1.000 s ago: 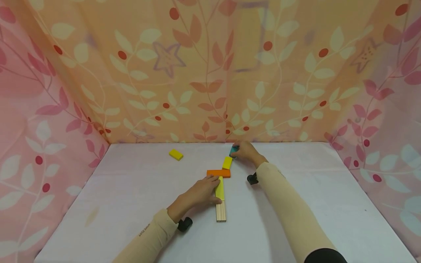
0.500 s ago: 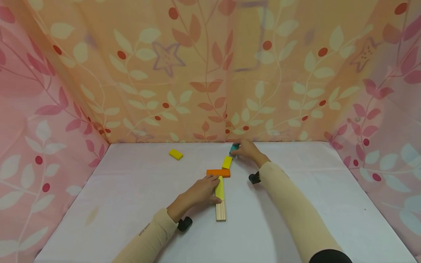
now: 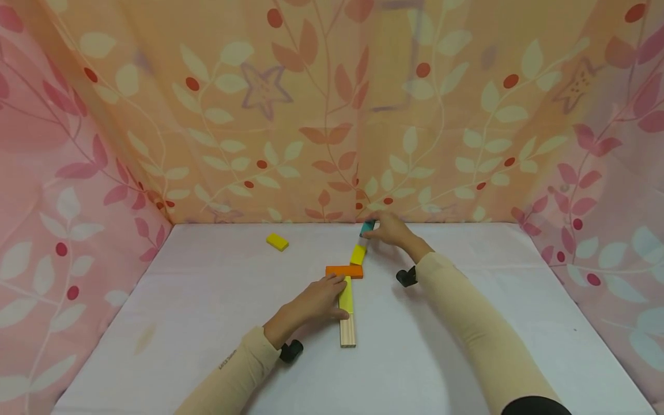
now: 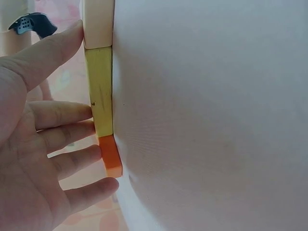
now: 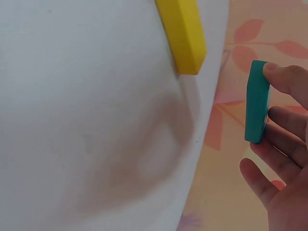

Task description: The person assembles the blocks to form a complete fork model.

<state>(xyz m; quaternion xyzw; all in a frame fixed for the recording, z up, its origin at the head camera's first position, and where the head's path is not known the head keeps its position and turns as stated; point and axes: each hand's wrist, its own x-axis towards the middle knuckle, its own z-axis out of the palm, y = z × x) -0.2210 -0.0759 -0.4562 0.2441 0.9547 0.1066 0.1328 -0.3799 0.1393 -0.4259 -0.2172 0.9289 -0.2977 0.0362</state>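
A teal block (image 5: 256, 103) is pinched between the thumb and fingers of my right hand (image 3: 390, 229), raised off the table near its far side. Its shadow falls on the cloth beside a short yellow block (image 3: 358, 255). That yellow block lies just beyond an orange block (image 3: 344, 271), set crosswise. My left hand (image 3: 313, 301) has its fingers extended along a row. In the left wrist view they touch a longer yellow block (image 4: 99, 91) and the orange block's side (image 4: 110, 156), while the thumb touches a plain wooden block (image 4: 98, 24) at the near end.
Another yellow block (image 3: 277, 241) lies alone at the far left of the white-covered table (image 3: 181, 323). Patterned cloth walls (image 3: 327, 115) enclose the back and both sides. The raised right hand is close to the back wall.
My right hand has lifted the teal block up and away from the short yellow block, leaving a wider gap between them. The left hand and the row of blocks have stayed put.
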